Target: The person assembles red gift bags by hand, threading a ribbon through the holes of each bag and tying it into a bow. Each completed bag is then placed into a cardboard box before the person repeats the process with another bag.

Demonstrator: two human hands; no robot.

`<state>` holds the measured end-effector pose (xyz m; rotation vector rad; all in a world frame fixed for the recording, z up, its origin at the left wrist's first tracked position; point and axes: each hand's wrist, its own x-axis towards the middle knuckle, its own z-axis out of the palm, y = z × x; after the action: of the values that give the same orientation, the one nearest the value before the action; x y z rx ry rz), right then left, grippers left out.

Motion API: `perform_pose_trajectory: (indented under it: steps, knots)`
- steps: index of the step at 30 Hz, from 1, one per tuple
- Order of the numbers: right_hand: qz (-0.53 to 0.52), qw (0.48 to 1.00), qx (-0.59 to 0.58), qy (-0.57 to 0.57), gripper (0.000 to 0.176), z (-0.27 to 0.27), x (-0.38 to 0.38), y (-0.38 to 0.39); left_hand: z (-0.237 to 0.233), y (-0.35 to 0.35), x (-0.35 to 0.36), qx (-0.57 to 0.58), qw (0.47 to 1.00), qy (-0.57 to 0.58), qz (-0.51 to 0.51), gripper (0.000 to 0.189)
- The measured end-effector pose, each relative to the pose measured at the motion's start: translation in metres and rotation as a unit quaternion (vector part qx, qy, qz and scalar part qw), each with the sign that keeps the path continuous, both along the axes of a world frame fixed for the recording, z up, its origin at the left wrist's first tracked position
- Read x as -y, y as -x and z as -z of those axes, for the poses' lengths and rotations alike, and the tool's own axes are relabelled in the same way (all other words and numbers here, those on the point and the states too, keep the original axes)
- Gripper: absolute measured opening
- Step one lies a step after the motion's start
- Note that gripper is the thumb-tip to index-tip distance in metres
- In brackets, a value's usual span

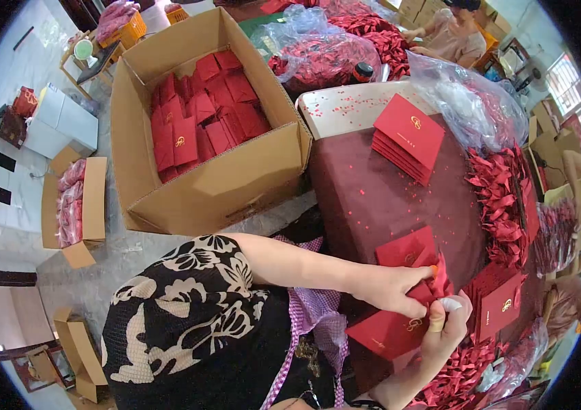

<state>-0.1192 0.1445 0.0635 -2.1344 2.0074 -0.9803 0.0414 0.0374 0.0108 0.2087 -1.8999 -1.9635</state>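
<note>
My left hand [396, 288] reaches in from the left, its thumb and fingers closed on a red ribbon [440, 275]. Close beside it, my right hand [449, 321] pinches the lower part of the same ribbon; finger covers show on some fingertips. Beneath both hands lies a red card bag [387, 333] with gold print, partly hidden by my fingers. Another red bag [406, 247] lies just beyond my left hand. To the right, a stack of red bags [499, 307] stands near piled red ribbons [502, 205].
An overlapping stack of red bags [410, 133] lies on the dark red tabletop [345, 178]. A large cardboard box [215, 188] full of red bags stands at the left. Plastic bags [471, 102] of ribbon lie farther back. A co-worker [451, 37] sits across, and others are at the right.
</note>
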Motion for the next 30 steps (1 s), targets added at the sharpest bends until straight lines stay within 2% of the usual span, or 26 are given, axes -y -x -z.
perform_pose_trajectory:
  steps: [1, 2, 4, 6, 7, 8, 10, 12, 13, 14, 16, 17, 19, 21, 22, 23, 24, 25, 26, 29, 30]
  knots:
    - [0.0, 1.0, 0.0, 0.001, 0.029, 0.002, 0.002, -0.001, 0.001, 0.003, -0.001, -0.056, 0.997, -0.039, -0.045, 0.059]
    - [0.011, 1.0, -0.007, 0.02, 0.031, 0.005, 0.005, -0.002, 0.0, 0.006, 0.0, -0.079, 0.99, -0.118, -0.021, 0.051]
    - [0.054, 0.998, -0.01, 0.03, 0.042, 0.008, 0.005, -0.005, 0.0, 0.004, 0.005, -0.036, 0.991, -0.119, -0.046, 0.047]
    - [0.049, 0.988, -0.125, 0.071, 0.055, 0.003, 0.006, -0.008, 0.002, 0.007, 0.01, -0.033, 0.973, -0.214, -0.074, 0.042]
    - [0.037, 0.987, -0.157, 0.027, 0.069, -0.002, 0.0, -0.006, 0.002, 0.008, 0.016, -0.044, 0.96, -0.264, -0.083, 0.04]
    - [0.0, 0.985, -0.17, 0.007, 0.074, -0.008, -0.004, -0.008, 0.0, 0.009, 0.02, -0.111, 0.951, -0.253, -0.138, 0.034]
    - [-0.065, 0.977, -0.195, -0.049, 0.085, -0.014, -0.009, -0.013, -0.011, 0.003, 0.031, -0.096, 0.923, -0.344, -0.144, 0.026]
    - [-0.079, 0.97, -0.205, -0.103, 0.086, -0.014, -0.01, -0.022, -0.014, 0.0, 0.039, -0.102, 0.907, -0.382, -0.144, 0.025]
    - [-0.071, 0.966, -0.225, -0.109, 0.076, -0.014, -0.01, -0.027, -0.014, -0.001, 0.041, -0.102, 0.907, -0.382, -0.144, 0.025]
    - [-0.072, 0.966, -0.225, -0.109, 0.076, -0.009, -0.009, -0.024, -0.016, -0.002, 0.041, -0.097, 0.903, -0.393, -0.142, 0.024]
    - [-0.056, 0.935, -0.344, -0.06, 0.062, -0.002, -0.007, -0.02, -0.019, -0.002, 0.04, -0.092, 0.899, -0.406, -0.139, 0.024]
    - [-0.055, 0.95, -0.308, -0.022, 0.05, -0.003, -0.007, -0.017, -0.022, -0.003, 0.04, -0.101, 0.897, -0.41, -0.132, 0.025]
    - [-0.051, 0.957, -0.286, 0.02, 0.041, -0.004, -0.004, -0.013, -0.021, -0.003, 0.041, -0.11, 0.895, -0.413, -0.126, 0.027]
    - [-0.035, 0.961, -0.267, 0.066, 0.037, -0.004, 0.001, 0.001, -0.018, -0.004, 0.047, -0.165, 0.925, -0.32, -0.124, 0.032]
    - [-0.017, 0.965, -0.25, 0.075, 0.038, -0.006, 0.002, 0.007, -0.027, -0.018, 0.049, -0.116, 0.936, -0.325, -0.068, 0.035]
    - [-0.006, 0.968, -0.238, 0.078, 0.041, -0.01, 0.003, 0.018, -0.023, -0.017, 0.051, -0.116, 0.936, -0.324, -0.068, 0.035]
    - [0.001, 0.978, -0.188, 0.088, 0.042, -0.016, 0.007, 0.022, -0.014, -0.014, 0.055, -0.103, 0.958, -0.236, -0.129, 0.036]
    - [0.066, 0.98, -0.166, 0.091, 0.041, -0.011, 0.01, 0.032, -0.005, -0.013, 0.059, -0.089, 0.967, -0.146, -0.189, 0.036]
    - [0.081, 0.981, -0.142, 0.104, 0.04, -0.013, 0.015, 0.045, 0.003, -0.013, 0.063, -0.09, 0.967, -0.145, -0.191, 0.036]
    - [0.117, 0.975, -0.116, 0.146, 0.035, -0.014, 0.037, 0.085, 0.028, -0.014, 0.073, -0.031, 0.939, 0.083, -0.331, 0.024]
    - [0.119, 0.972, -0.119, 0.162, 0.034, -0.005, 0.041, 0.109, 0.033, -0.015, 0.076, -0.022, 0.932, 0.103, -0.347, 0.022]
